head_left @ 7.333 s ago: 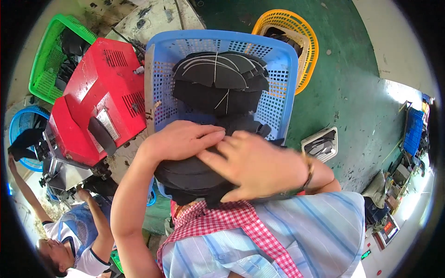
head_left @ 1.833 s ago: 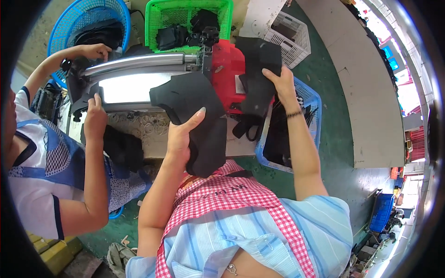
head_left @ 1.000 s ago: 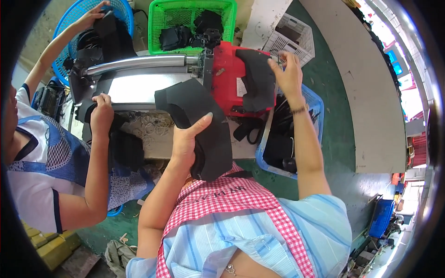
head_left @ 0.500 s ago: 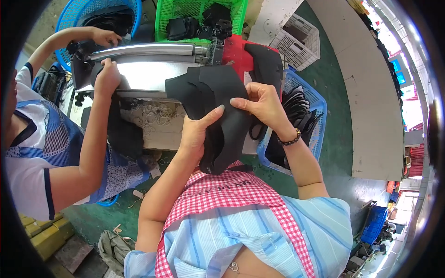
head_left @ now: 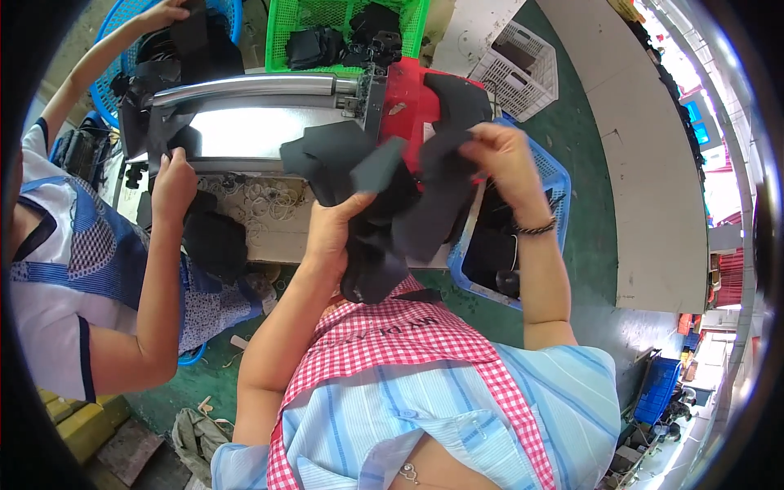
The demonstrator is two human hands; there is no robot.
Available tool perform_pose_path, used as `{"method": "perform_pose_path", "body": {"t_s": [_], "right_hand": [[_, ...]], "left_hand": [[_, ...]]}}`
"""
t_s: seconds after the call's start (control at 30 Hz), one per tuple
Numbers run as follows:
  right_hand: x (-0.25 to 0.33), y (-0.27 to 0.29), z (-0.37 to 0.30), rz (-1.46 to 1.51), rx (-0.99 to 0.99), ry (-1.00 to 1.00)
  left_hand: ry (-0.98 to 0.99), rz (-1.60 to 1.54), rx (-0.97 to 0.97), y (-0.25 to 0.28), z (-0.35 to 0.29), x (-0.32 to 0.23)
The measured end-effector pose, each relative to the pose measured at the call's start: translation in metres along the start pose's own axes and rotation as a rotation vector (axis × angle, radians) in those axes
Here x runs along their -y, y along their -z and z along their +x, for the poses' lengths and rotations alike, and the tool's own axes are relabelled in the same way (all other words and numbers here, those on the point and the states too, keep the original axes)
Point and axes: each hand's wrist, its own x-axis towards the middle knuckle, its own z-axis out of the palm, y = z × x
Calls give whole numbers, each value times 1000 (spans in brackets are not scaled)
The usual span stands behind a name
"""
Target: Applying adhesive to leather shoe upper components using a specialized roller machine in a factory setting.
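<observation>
My left hand (head_left: 331, 229) is closed round several black cut fabric pieces (head_left: 327, 159), its thumb lying over their near side. Up to the right, my right hand (head_left: 505, 159) pinches the upper end of one black fabric piece (head_left: 429, 216), which curves away from the bundle. That hand is slightly smeared by motion. Behind the pieces stands a machine with a shiny metal roller (head_left: 245, 90) and a red housing (head_left: 402, 102). More black material (head_left: 461, 98) lies over the red housing.
At the left, a co-worker's hands (head_left: 173, 181) handle a black strip at the roller machine. A green basket (head_left: 282, 53) and a blue basket (head_left: 110, 49) stand behind it. A blue crate (head_left: 559, 184) with black pieces and a white crate (head_left: 531, 90) are at the right.
My right hand has moved up and right, drawing a black piece away from the bundle, while my left hand still grips the rest. The co-worker's far hand has risen with a black strip.
</observation>
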Motion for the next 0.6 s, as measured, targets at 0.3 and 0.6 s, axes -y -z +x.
{"method": "perform_pose_path", "body": {"t_s": [0.3,0.6], "right_hand": [[-53,54,64,-997,-670,639],[5,-62,3,4,265,36]], "left_hand": [[-10,-12,31,-4,-4,-11],[-41,41,-8,-1,-7,-5]]}}
